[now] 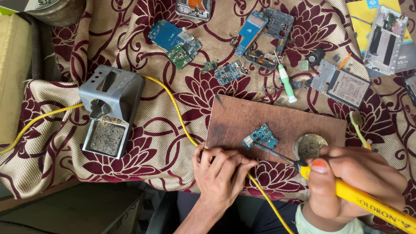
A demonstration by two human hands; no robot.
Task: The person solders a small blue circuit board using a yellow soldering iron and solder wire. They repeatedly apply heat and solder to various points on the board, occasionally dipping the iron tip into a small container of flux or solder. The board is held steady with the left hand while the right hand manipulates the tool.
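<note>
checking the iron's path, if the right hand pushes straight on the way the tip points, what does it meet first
Likely the small blue circuit board on the wooden board; the right hand aims the soldering iron up-left, its tip seemingly touching it already.

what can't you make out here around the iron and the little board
Head view only:
- Iron tip: too small to tell if it touches the blue board.
- Iron handle: cut off by the right edge.
- Left hand: curled fingers hide anything held.
- Tin: contents blurred.
</note>
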